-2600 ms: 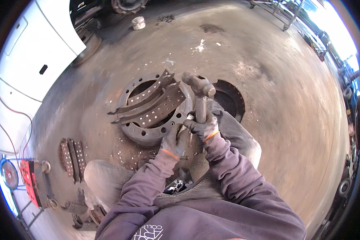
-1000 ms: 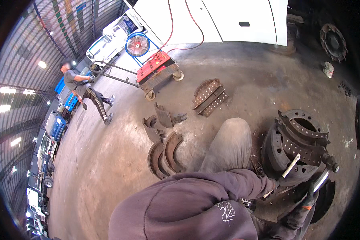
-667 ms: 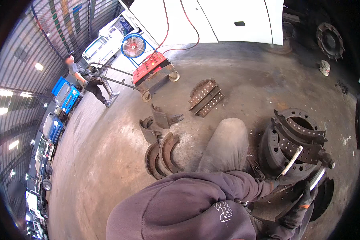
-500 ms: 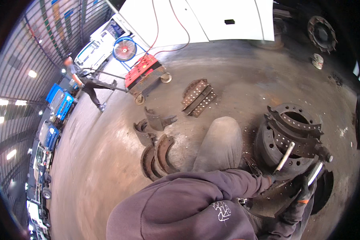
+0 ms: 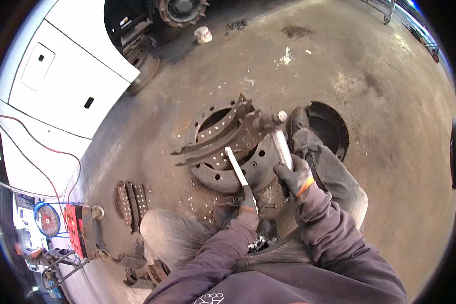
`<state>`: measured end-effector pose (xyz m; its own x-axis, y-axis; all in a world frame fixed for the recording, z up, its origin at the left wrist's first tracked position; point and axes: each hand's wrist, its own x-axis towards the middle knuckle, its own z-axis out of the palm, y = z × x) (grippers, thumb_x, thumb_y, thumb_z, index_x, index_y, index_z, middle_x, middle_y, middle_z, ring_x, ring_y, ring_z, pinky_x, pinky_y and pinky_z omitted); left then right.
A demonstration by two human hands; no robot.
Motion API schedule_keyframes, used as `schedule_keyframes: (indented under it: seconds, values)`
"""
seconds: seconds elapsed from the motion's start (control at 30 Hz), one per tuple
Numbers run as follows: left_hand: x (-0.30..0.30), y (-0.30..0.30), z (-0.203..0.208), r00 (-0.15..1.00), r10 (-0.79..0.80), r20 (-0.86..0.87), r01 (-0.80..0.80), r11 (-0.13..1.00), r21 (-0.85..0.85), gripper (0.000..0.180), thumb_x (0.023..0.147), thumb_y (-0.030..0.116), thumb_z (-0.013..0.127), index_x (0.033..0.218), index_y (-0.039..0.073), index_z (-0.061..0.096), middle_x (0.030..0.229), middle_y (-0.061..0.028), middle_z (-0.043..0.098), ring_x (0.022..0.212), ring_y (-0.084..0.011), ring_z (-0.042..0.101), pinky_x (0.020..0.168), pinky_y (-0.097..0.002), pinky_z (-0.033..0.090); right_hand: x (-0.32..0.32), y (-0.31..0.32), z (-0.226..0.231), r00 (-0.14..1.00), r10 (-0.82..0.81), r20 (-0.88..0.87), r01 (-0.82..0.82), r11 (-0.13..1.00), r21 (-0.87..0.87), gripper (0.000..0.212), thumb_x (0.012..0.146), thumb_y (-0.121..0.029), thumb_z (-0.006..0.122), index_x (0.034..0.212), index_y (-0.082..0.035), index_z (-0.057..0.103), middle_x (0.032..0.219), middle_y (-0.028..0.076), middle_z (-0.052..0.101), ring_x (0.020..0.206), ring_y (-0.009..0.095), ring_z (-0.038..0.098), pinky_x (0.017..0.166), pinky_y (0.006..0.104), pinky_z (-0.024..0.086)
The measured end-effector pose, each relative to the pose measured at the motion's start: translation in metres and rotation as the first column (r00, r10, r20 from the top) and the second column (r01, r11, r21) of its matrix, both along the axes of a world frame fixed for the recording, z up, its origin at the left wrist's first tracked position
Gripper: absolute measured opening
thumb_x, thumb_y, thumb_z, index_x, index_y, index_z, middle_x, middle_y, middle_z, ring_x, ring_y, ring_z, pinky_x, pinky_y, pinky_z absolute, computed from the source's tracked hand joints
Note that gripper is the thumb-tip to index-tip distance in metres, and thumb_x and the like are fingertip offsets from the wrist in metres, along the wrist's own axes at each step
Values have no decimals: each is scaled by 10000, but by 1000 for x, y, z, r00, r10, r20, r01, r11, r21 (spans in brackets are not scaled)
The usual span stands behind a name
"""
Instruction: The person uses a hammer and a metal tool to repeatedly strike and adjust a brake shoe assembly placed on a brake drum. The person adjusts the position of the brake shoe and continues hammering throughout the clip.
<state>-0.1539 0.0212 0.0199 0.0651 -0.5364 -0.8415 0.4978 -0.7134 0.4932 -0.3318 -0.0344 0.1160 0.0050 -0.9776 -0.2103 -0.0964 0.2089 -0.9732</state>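
A rusty brake shoe (image 5: 240, 138) with rows of holes lies across a round brake drum (image 5: 215, 178) between my knees. My left hand (image 5: 249, 200), in a dark glove, is closed round the lower end of a light metal bar (image 5: 236, 166). The bar's upper tip is at the shoe's perforated face; whether it touches I cannot tell. My right hand (image 5: 295, 175), gloved with an orange cuff, grips a hammer (image 5: 282, 147) by its silver handle. The hammer's dark head is raised by the shoe's right end and hides part of it.
More brake shoes (image 5: 131, 202) lie on the floor at left, beyond my left knee. A dark curved dust shield (image 5: 332, 126) is by my right foot. A red cart (image 5: 76, 230), a blue fan (image 5: 47, 220), a person (image 5: 33, 253) and a white vehicle panel (image 5: 61, 76) stand farther left.
The view has swung to the right, so the drum and both hands now appear near the middle. Both hands keep hold of the bar and the hammer.
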Motion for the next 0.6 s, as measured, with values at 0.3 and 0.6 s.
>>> schedule_keyframes:
  seconds: [0.3,0.6]
  values:
    - [31,-22,-70,992,-54,115,61,996,-59,626,930,752,442,816,160,611,611,-50,552,511,-208,546,456,-379,442,0,-5,-5,1000,-14,19,13,998,62,347,848,-192,730,1088,47,652,786,46,659,659,124,609,578,286,500]
    - [17,-17,-90,945,-57,321,91,992,-92,638,928,753,441,970,133,584,789,-102,563,691,-265,549,594,-402,444,5,-2,-56,958,9,287,-29,998,64,368,834,-152,735,1144,30,658,896,66,685,758,155,613,685,317,507]
